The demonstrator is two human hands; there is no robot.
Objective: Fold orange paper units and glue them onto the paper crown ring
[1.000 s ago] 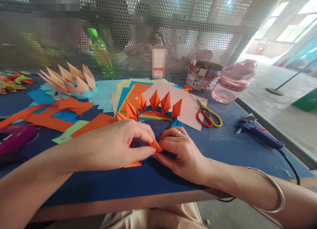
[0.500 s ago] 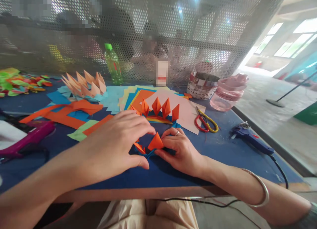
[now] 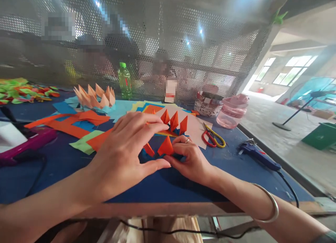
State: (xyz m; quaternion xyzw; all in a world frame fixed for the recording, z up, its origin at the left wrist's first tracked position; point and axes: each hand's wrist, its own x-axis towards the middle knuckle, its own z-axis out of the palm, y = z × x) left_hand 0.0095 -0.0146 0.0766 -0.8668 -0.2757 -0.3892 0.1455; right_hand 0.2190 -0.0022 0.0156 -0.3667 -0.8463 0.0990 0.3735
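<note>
Between my hands sits a folded paper ring of blue and orange units, with an orange paper peak [image 3: 165,147] upright and a smaller orange peak [image 3: 148,150] to its left. My left hand [image 3: 126,145] holds the ring's left side between thumb and fingers. My right hand [image 3: 187,159], wearing a ring, pinches the right side. Its lower part is hidden by my fingers. Just beyond my hands, a row of orange peaks [image 3: 174,122] stands on a pink paper sheet [image 3: 193,127].
The blue table [image 3: 57,173] holds colored paper sheets, a peach paper crown [image 3: 96,97], red-and-yellow scissors [image 3: 212,138], a blue glue gun [image 3: 256,153], a green bottle [image 3: 124,81], a pink cup [image 3: 231,111] and a tin [image 3: 208,104]. Co-workers sit behind a perforated metal screen [image 3: 183,54].
The orange peak between my hands now stands taller, and a second peak shows to its left. My left hand has lifted slightly, and the view has tilted up and drawn back.
</note>
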